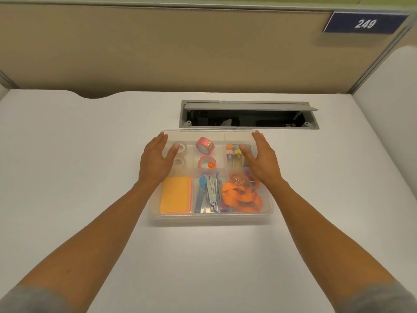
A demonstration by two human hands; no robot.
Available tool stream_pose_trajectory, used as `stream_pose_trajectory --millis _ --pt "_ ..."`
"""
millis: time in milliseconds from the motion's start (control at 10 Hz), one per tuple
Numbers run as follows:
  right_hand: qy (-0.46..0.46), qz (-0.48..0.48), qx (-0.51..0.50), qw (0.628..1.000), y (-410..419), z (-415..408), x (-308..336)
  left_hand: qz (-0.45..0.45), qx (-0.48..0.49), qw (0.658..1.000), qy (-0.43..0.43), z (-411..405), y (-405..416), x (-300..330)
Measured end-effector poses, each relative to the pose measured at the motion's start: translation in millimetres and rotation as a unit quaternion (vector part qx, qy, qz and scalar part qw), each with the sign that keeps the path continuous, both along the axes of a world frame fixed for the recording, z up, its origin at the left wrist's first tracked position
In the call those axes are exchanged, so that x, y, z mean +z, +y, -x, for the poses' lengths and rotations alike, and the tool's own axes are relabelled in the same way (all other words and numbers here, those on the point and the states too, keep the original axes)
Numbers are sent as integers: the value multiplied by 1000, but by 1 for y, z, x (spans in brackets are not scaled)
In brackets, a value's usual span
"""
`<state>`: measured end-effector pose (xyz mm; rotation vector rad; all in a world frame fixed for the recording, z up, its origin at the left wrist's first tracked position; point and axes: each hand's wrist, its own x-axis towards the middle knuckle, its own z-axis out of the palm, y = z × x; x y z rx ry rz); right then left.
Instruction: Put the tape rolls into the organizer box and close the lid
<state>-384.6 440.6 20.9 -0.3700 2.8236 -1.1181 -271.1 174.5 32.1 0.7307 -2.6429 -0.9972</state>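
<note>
A clear organizer box [209,219] sits mid-desk with its transparent lid [209,133] lying over it. Through the lid I see two pink tape rolls [204,145] in the middle back compartment. Two clear tape rolls [180,162] lie in the left back compartment. My left hand [155,160] grips the lid's left edge near the far corner, thumb on top. At the right edge my right hand [262,159] holds the lid the same way. I cannot tell whether the lid is pressed fully down.
The box also holds an orange sticky-note pad [176,195], staplers [211,193], an orange lanyard [242,196] and coloured clips [235,155]. An open cable hatch [248,115] lies just behind the box. A beige partition with a "249" sign [364,23] stands beyond.
</note>
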Motion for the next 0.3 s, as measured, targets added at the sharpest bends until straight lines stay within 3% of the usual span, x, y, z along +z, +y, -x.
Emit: stream_pose_trajectory --millis 200,300 --pt "174 -95 -2 980 2 -13 18 120 4 988 95 -11 8 24" --pt "205 -123 11 971 -1 -19 23 142 -11 983 118 -16 12 29"
